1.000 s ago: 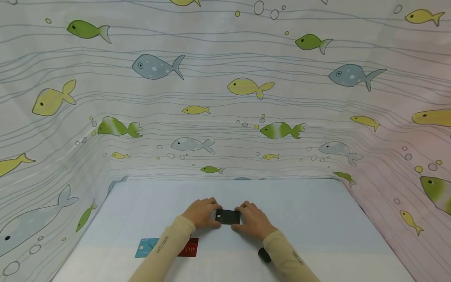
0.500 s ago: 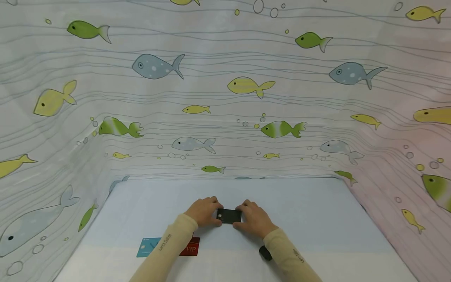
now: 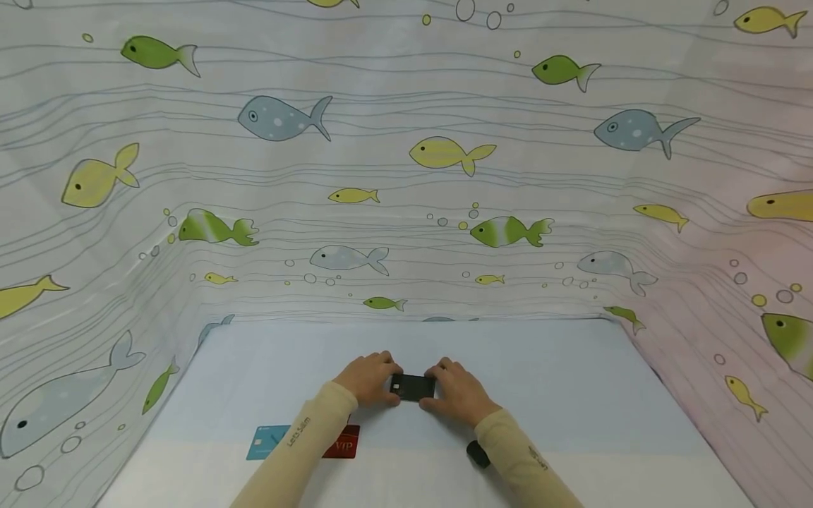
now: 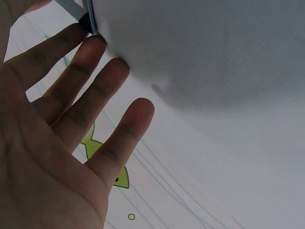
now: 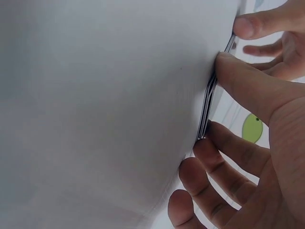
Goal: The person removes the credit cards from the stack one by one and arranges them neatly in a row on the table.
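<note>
A short stack of cards, black on top with a small chip, lies flat on the table between both hands. My left hand pinches its left end between thumb and fingers. At the right end my right hand grips it likewise. Layered card edges run between the right thumb and fingers in the right wrist view. In the left wrist view the left hand's index and middle fingertips meet the stack's corner, while its other fingers extend loosely. Most of the stack's underside is hidden.
Beneath the left forearm lie a blue card and a red VIP card, partly covered by the sleeve. A small black object sits beside the right sleeve. Fish-patterned curtain surrounds the white table at the back and sides.
Both hands keep their hold on the card stack, which stays in place. Only a slight shift of the head view shows.
</note>
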Available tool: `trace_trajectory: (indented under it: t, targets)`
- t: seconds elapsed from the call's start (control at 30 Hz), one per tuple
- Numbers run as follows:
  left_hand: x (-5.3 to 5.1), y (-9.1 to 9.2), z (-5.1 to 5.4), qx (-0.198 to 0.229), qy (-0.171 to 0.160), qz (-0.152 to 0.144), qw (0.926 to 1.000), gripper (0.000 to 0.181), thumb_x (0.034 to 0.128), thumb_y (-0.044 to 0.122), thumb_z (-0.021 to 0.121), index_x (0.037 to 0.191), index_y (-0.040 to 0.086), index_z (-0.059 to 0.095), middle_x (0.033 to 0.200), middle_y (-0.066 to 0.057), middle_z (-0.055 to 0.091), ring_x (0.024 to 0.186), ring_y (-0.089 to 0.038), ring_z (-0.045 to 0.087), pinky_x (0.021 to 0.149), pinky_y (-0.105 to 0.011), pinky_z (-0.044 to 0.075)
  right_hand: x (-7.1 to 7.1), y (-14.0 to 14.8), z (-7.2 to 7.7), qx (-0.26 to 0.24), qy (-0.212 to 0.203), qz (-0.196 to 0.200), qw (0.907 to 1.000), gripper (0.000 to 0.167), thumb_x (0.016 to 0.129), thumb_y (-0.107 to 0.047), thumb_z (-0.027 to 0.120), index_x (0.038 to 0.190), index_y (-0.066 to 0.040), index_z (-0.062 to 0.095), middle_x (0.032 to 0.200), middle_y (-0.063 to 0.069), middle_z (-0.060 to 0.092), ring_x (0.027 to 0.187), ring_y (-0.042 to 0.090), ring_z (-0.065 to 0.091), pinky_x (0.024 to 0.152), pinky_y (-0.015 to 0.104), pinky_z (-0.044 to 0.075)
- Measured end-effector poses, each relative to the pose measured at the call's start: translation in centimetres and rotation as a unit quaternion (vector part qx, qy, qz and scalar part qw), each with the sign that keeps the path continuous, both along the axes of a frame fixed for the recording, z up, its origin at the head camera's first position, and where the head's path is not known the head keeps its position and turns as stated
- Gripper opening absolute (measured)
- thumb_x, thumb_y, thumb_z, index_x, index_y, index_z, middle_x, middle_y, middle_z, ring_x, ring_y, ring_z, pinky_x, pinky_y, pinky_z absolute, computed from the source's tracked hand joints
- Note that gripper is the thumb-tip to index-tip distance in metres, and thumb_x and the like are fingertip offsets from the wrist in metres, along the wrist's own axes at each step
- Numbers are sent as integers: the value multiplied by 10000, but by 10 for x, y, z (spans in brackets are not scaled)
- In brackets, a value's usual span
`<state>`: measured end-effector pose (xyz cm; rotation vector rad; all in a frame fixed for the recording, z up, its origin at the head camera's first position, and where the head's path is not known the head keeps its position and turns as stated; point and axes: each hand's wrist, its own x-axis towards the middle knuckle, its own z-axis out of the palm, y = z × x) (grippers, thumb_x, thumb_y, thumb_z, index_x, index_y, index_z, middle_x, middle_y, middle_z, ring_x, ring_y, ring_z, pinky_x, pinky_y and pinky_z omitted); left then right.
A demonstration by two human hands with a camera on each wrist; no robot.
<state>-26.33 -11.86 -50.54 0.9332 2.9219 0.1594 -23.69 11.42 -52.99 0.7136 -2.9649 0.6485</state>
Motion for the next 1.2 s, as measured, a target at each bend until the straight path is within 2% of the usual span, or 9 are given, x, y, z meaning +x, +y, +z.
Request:
trace_trajectory:
  t: [0.63, 0.93, 1.2]
  targets:
    - [-4, -1, 2, 17, -104, -68, 9999, 501, 814, 462, 830, 1211, 183, 706, 1101, 8, 603, 968, -177, 581, 900, -396, 530, -4, 1, -2, 64, 86, 81, 9999, 531, 822, -476, 823, 1185, -114, 683, 1083, 12, 593, 969, 180, 594, 858, 399, 537]
    - [-5, -1, 0, -55, 17, -77, 10000, 514, 811, 478, 827, 1215, 186, 701, 1106, 7, 610, 974, -177, 593, 889, -391, 534, -5, 2, 0, 72, 151, 91, 9998, 520, 819, -457, 831, 1181, -116, 681, 1072, 7, 585, 956, 185, 594, 840, 399, 539]
    - [-3, -2, 4, -75, 79, -96, 9999, 518, 816, 475, 825, 1219, 172, 704, 1107, -1, 620, 974, -184, 606, 883, -387, 540, -5, 1, 0, 136, 33, 43, 9999, 532, 825, -475, 822, 1197, -123, 677, 1099, 3, 587, 984, 186, 598, 857, 406, 538]
